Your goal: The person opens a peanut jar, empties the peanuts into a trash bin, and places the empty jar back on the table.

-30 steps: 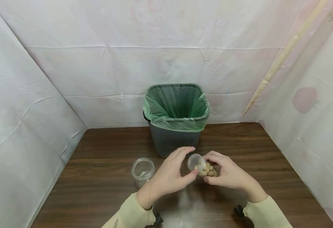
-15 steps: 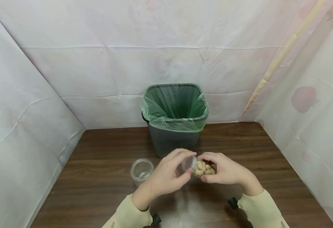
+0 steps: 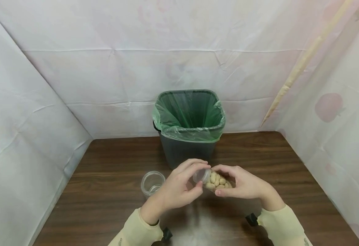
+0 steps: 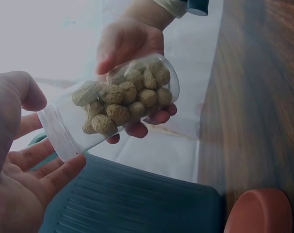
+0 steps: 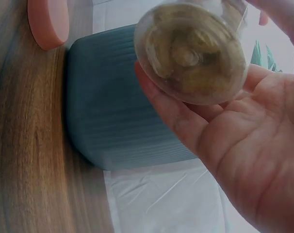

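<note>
Since the earlier frames the peanut jar has been tipped further onto its side and drawn slightly toward the left, its open mouth now turned at the left hand. It is held above the table, in front of the bin, with the right hand curled round its base end. The left hand is cupped at the mouth, thumb and fingertips touching the rim; whether that counts as a grip cannot be told. No peanuts have left the jar yet, so the step in hand looks like tipping them out into the palm. More tilt would probably be called for, with the palm kept close under the rim so that nothing is spilled. An empty glass jar stands near the left hand, toward the table's left edge. An orange lid lies on the table beside the bin. Nothing is seen between mouth and palm.
</note>
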The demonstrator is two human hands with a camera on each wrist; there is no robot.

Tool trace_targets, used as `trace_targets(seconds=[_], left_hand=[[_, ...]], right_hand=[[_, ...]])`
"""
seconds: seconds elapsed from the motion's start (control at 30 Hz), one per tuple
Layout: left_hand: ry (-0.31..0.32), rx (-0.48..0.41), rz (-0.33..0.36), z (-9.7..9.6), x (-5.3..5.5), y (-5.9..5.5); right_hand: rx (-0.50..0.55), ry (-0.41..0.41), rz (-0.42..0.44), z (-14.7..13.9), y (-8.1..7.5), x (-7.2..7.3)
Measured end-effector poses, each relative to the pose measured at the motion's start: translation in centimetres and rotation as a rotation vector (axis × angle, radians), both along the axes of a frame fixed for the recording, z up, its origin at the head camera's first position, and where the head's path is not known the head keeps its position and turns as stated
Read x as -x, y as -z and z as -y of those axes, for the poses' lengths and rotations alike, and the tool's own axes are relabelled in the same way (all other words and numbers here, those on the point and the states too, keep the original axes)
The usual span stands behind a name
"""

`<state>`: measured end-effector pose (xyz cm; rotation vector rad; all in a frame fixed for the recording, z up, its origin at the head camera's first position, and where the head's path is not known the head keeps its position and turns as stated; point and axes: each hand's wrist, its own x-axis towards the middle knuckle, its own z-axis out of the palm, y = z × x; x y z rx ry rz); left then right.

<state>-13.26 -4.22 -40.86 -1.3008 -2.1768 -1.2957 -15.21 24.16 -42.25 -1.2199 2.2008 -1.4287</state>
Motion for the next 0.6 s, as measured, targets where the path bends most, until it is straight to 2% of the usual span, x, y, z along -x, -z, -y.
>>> trace_targets(seconds=[0.13,0.33,0.47,0.6], left_hand=[[-0.007,0.007,0.009,0.10,0.07,0.12],[-0.007,0.007,0.015,0.08,0.22,0.43],[-0.006,-0.003,-0.001,0.07,0.40,0.45],[-0.005,-0.014,-0.022,0.05,0.49,0.44]], right_hand=[[0.020,-0.021,-0.002,0.15,0.11,0.10],[0.023,-0.004,-0.040,0.14,0.19,0.07],[0.019,0.014,-0.057,0.12,0.16,0.06],[0.016,0.031,-0.110,0.13,0.07,0.05]])
